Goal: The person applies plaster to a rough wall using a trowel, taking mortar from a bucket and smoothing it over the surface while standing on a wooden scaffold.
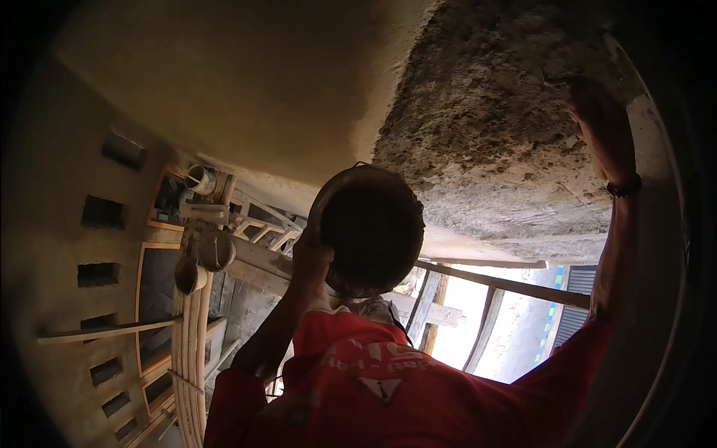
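My left hand grips the rim of a round, dark bucket at its left side. The bucket is held up in front of my chest, and its inside is too dark to tell what it holds. High at the right, my raised right hand is closed close to a rough, patchy plaster surface. A thin edge shows beside its fingers, but shadow hides what they hold. Left of the rough patch lies a smooth, pale surface with a clear border between them.
Wooden poles stand at the left with several buckets by them, one a pale bucket. A wall with square openings rises at far left. Wooden beams cross the bright opening at lower right.
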Tool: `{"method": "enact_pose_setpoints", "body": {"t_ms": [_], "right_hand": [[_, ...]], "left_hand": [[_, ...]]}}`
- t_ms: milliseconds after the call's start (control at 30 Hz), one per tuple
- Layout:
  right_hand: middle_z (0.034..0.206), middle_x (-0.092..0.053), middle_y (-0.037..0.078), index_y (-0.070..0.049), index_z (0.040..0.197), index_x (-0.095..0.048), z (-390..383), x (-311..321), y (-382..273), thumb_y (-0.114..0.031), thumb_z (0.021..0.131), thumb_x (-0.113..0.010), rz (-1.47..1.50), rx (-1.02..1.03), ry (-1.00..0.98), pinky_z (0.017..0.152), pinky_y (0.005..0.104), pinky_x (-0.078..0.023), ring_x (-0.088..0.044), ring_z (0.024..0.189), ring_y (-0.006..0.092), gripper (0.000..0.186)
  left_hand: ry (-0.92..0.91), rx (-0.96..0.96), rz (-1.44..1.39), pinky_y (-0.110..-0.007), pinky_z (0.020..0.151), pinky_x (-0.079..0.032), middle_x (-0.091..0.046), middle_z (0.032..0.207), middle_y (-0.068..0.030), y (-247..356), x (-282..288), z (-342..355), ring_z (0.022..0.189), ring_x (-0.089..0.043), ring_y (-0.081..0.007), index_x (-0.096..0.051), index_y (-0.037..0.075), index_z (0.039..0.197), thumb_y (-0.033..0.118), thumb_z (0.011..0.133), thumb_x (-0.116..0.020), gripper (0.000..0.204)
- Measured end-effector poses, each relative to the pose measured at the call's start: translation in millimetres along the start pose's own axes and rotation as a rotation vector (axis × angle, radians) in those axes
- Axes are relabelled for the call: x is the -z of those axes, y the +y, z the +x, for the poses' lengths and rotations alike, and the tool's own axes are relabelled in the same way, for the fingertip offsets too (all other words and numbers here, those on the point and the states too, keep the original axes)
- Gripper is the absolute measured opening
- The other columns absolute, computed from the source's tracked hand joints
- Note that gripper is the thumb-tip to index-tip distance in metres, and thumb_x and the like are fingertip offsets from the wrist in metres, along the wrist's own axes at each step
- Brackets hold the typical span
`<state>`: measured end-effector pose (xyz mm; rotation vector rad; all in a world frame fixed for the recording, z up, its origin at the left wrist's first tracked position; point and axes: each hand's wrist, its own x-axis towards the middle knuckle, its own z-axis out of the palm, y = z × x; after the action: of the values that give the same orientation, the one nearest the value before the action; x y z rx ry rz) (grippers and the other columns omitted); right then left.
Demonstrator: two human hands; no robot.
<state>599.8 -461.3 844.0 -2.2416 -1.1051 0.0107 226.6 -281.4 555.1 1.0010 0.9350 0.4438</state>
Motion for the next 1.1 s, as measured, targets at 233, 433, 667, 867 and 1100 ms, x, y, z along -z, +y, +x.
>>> {"method": "enact_pose_setpoints", "body": {"t_ms": [233, 433, 667, 867, 1100], "right_hand": [[0.083, -0.058, 0.009, -0.009, 0.109, -0.062, -99.9, -93.1, -7.2, -0.017, 0.085, -0.061, -0.368, 0.318, -0.587, 0.062, 0.0346, -0.052, -0.061, 0.072, 0.0219, 0.025], [0.076, -0.059, 0.012, -0.008, 0.105, -0.059, -145.2, -181.6, 4.3, -0.012, 0.082, -0.055, -0.783, 0.367, -0.474, 0.058, 0.04, -0.051, -0.06, 0.072, 0.0275, 0.023], [0.08, -0.062, 0.015, -0.005, 0.096, -0.059, -186.9, -217.0, 52.3, -0.021, 0.081, -0.058, -0.351, 0.206, -0.621, 0.061, 0.044, -0.053, -0.063, 0.074, 0.0319, 0.023], [0.091, -0.064, 0.014, -0.008, 0.099, -0.063, -209.0, -241.6, 55.6, -0.021, 0.079, -0.065, -0.006, 0.197, -0.547, 0.073, 0.0428, -0.052, -0.063, 0.083, 0.0333, 0.025], [0.095, -0.067, 0.011, -0.007, 0.108, -0.06, -190.8, -183.8, 41.3, -0.018, 0.08, -0.067, -0.07, 0.27, -0.481, 0.073, 0.04, -0.053, -0.065, 0.081, 0.0303, 0.031]], "left_hand": [[-0.091, 0.015, 0.095, -0.023, 0.055, -0.039, -0.051, 0.081, -0.0021, 19.2, -23.4, -1.5, 0.065, -0.046, -0.0094, -0.056, 0.0, 0.113, -0.005, 0.06, -0.05, 0.053], [-0.119, -0.153, 0.396, -0.026, 0.071, -0.045, -0.059, 0.092, -0.0084, 26.8, -50.1, 3.3, 0.079, -0.056, -0.0178, -0.054, -0.004, 0.114, -0.004, 0.061, -0.049, 0.053], [-0.207, -0.207, 0.38, -0.028, 0.087, -0.042, -0.061, 0.1, -0.0115, 25.6, -72.1, 0.6, 0.094, -0.057, -0.0189, -0.054, -0.004, 0.118, 0.0, 0.061, -0.049, 0.057], [-0.24, -0.165, 0.485, -0.028, 0.085, -0.044, -0.061, 0.1, -0.0101, 18.9, -70.5, 5.8, 0.092, -0.057, -0.0185, -0.052, -0.005, 0.122, 0.0, 0.061, -0.048, 0.062], [-0.258, -0.111, 0.117, -0.021, 0.061, -0.04, -0.053, 0.083, -0.0004, 45.0, -65.4, 2.1, 0.069, -0.046, -0.0082, -0.055, -0.002, 0.117, -0.002, 0.063, -0.051, 0.055]]}}
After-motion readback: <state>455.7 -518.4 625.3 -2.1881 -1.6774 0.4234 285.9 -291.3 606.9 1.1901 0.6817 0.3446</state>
